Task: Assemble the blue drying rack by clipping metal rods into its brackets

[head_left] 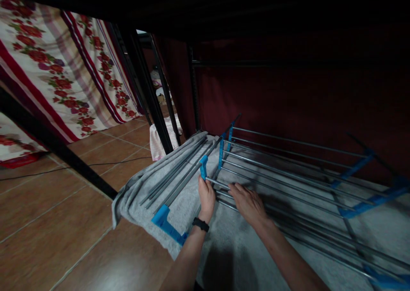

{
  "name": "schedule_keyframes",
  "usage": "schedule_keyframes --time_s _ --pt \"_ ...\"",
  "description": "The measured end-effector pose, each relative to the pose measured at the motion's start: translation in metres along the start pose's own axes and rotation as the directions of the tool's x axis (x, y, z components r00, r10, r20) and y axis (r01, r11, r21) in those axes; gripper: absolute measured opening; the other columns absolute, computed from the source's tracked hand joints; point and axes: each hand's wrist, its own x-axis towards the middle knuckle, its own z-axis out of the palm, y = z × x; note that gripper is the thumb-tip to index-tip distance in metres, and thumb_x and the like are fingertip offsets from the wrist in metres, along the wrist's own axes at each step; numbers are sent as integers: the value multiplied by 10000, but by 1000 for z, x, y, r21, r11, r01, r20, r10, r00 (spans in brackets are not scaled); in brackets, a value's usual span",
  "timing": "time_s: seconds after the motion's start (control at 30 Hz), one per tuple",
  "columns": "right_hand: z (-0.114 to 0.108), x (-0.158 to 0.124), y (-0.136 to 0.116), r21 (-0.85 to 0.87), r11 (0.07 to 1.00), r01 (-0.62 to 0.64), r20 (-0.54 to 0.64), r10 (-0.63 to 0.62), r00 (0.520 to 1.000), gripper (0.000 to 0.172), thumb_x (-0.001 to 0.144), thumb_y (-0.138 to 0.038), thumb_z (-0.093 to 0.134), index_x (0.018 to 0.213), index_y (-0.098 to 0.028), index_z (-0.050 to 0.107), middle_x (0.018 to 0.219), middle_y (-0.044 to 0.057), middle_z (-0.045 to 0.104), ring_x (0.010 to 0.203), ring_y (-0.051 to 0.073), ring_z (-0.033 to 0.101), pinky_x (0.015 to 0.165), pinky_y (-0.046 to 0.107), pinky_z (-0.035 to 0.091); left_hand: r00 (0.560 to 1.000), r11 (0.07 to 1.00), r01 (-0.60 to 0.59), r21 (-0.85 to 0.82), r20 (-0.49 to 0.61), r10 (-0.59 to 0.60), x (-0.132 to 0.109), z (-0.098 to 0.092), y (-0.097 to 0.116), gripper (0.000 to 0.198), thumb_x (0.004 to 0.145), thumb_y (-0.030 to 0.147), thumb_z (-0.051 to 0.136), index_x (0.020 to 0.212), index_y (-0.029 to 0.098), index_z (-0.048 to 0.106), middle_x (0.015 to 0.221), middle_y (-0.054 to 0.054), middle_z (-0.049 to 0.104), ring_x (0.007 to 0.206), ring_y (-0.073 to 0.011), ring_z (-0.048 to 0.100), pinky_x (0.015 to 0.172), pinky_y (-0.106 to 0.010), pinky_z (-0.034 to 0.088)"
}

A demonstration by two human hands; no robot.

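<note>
A folding rack of grey metal rods (288, 167) with blue plastic joints lies flat on a grey blanket (224, 239) on the floor. My left hand (206, 197), with a black band on its wrist, is closed round a rod just below a blue joint (203, 166). My right hand (248, 201) lies on the rods beside it, with its fingers curled over one of them. A loose bundle of rods (179, 175) with a blue end piece (162, 218) rests to the left of my hands.
Brown floor tiles (64, 222) lie to the left. Black metal frame posts (150, 94) and a diagonal bar (57, 150) stand nearby. A flowered curtain (57, 69) hangs at the back left, dark red cloth (288, 94) behind the rack. A thin cable crosses the tiles.
</note>
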Motion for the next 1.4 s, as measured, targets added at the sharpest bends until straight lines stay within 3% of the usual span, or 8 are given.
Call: schedule_keyframes --time_s 0.43,0.63,0.87,1.03,1.27,1.4 --pt "-10 2 -9 -21 999 -29 64 30 998 398 1094 -323 294 1315 -260 620 1168 60 742 944 203 728 772 322 483 1000 1000 5 4 -30 -5 -1 6 -10 92 988 251 441 1024 207 514 932 -51 554 883 -196 550 931 -391 491" --pt "-7 4 -6 -10 1000 -8 67 9 998 386 1094 -329 312 1332 -261 609 1168 67 740 955 196 725 765 312 482 999 999 14 39 -34 -13 0 5 -7 73 980 202 431 950 216 496 889 -32 538 834 -184 541 875 -361 506" --pt "-2 6 -4 32 999 -9 42 7 999 331 1088 -322 356 1251 -253 635 1174 57 735 1015 198 708 807 318 503 999 999 38 29 4 -38 3 1 -8 124 970 330 456 918 223 491 850 -22 534 800 -195 535 842 -364 497" --pt "3 7 -3 32 999 2 -1 -2 1000 308 1085 -362 374 1217 -248 628 1167 50 728 1018 193 701 830 322 523 1000 1000 13 26 3 -13 10 -3 -9 272 888 459 537 998 210 527 977 -58 572 948 -239 555 934 -402 471" --pt "3 10 1 21 999 38 -36 -37 999 336 1094 -376 328 1172 -219 615 1133 53 725 938 175 706 811 327 549 995 992 93 -82 -24 -95 10 -6 12 250 798 409 549 956 219 584 952 -23 600 955 -226 548 962 -383 446" --pt "1 12 3 9 998 69 -38 -68 997 320 1090 -357 342 1166 -205 613 1144 68 719 885 174 707 794 343 568 995 995 98 1 -31 -98 11 -6 15 274 847 464 478 918 210 553 865 -8 547 852 -209 508 891 -396 450"
